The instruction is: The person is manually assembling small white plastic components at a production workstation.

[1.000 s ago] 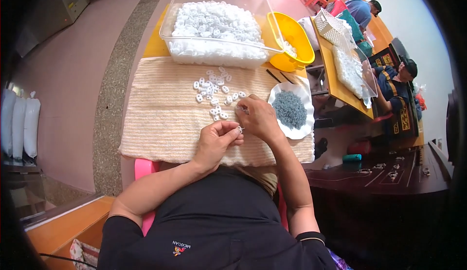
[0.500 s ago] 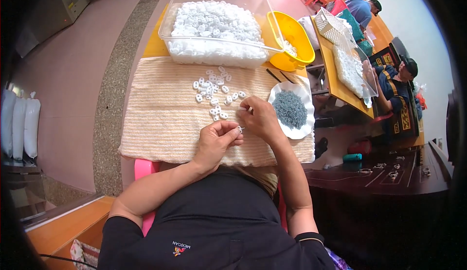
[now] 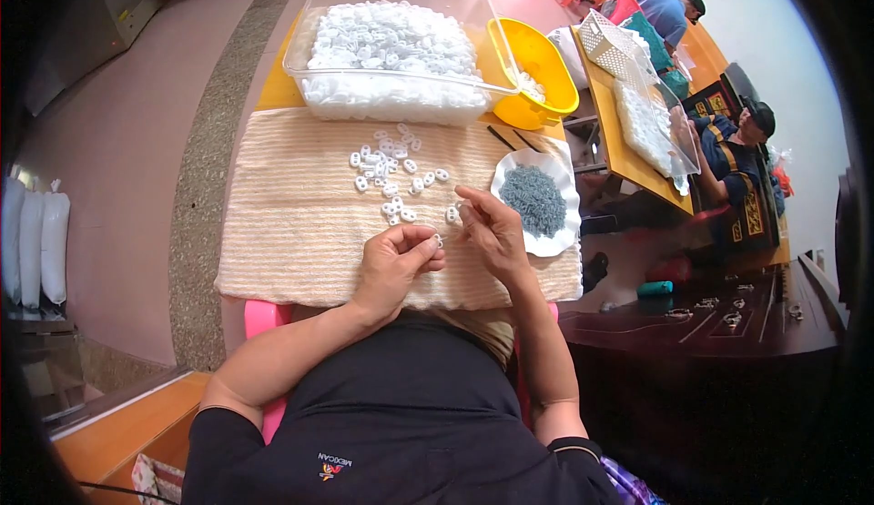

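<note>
Left hand (image 3: 384, 267): fingers pinched on a small white part (image 3: 437, 241), held just above the striped towel (image 3: 282, 214) on the worktop. Right hand (image 3: 496, 235): beside a two-hole white piece (image 3: 452, 215); can't tell if its fingers grip it. Loose white pieces (image 3: 390, 156) scattered ahead. White plate (image 3: 549, 248) of grey-blue bits (image 3: 533, 197) sits right of them.

The black short-sleeved shirt (image 3: 391, 405) has cuffs (image 3: 572, 455) edged in thin pale trim (image 3: 575, 448) and a small red-and-yellow emblem (image 3: 326, 472).
</note>
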A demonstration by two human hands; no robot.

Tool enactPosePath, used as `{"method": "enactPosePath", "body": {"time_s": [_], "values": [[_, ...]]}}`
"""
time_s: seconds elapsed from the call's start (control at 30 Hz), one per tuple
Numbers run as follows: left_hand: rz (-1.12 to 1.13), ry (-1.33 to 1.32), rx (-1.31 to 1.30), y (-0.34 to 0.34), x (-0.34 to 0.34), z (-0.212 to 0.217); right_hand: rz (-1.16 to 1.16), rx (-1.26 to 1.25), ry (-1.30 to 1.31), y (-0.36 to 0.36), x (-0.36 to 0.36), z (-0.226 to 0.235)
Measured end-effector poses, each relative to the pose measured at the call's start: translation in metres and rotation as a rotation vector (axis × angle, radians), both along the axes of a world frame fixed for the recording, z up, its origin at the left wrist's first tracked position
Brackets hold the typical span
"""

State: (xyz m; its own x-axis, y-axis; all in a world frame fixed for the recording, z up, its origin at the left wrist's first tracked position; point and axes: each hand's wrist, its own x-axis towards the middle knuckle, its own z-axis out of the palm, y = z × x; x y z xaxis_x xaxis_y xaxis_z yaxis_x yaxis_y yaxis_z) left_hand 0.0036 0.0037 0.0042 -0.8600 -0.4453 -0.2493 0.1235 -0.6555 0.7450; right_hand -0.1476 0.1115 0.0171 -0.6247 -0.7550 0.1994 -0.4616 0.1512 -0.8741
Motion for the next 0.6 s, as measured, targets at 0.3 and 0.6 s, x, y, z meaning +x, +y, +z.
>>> {"method": "enactPosePath", "body": {"time_s": [0.3,0.6], "values": [[0.005,0.011,0.025,0.000,-0.001,0.000,0.013,-0.064,-0.442,0.009,0.003,-0.007],[0.009,-0.004,0.025,0.000,-0.001,0.003,0.034,-0.103,-0.482,0.011,0.005,-0.010]]}}
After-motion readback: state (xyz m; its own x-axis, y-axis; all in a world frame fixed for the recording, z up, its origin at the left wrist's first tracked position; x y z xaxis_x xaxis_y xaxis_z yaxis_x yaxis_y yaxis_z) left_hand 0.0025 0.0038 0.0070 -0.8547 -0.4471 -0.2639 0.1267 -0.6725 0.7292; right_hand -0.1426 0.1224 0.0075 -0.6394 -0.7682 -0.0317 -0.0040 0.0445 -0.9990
